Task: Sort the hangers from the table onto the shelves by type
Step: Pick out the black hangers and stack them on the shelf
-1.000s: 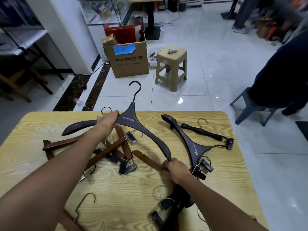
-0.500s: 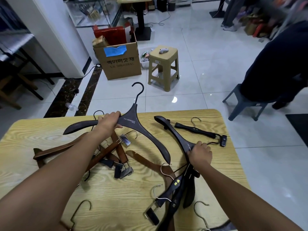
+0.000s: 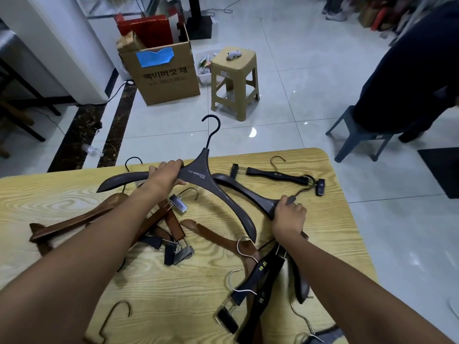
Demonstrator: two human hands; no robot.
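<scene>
My left hand [image 3: 165, 178] grips the left arm of a wide dark coat hanger [image 3: 198, 175], held a little above the wooden table [image 3: 323, 219], its black hook pointing away. My right hand [image 3: 289, 216] holds the neck of a second dark coat hanger [image 3: 246, 192] lying on the table to the right. A dark clip hanger [image 3: 278, 175] lies at the far right. Brown wooden hangers [image 3: 82, 219] and clip hangers [image 3: 173, 224] are piled under my left arm. Black clip hangers [image 3: 263, 271] lie under my right forearm.
Beyond the table's far edge stand a cardboard box [image 3: 166, 70], a tan plastic stool [image 3: 234, 78] and a grey stool [image 3: 357, 132] with a person in dark clothes [image 3: 409, 70] on it. A white pillar [image 3: 62, 45] rises at the left. A water bottle [image 3: 93, 151] lies on the floor.
My right hand moved from the near end of the raised hanger to the second dark hanger on the right and took hold of its neck. My left hand keeps the first hanger.
</scene>
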